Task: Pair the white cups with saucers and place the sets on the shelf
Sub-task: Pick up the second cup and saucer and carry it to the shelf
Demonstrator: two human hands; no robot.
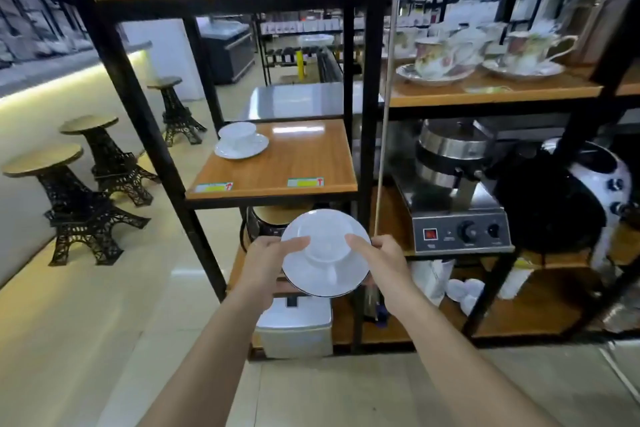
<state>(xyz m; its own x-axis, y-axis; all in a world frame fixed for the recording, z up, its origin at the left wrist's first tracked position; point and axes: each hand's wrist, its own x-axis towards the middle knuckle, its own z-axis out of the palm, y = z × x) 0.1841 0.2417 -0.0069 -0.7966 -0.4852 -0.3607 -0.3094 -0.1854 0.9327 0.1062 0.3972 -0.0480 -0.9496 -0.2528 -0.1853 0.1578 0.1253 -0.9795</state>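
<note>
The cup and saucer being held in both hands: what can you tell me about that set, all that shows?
The held saucer is round, glossy white, ceramic by its look, with a thin dark rim line. A white cup sits at its centre, its handle pointing towards the person. The left hand grips the left rim, the right hand the right rim, thumbs lying on top. The set is in the air, in front of and below the wooden shelf.
</note>
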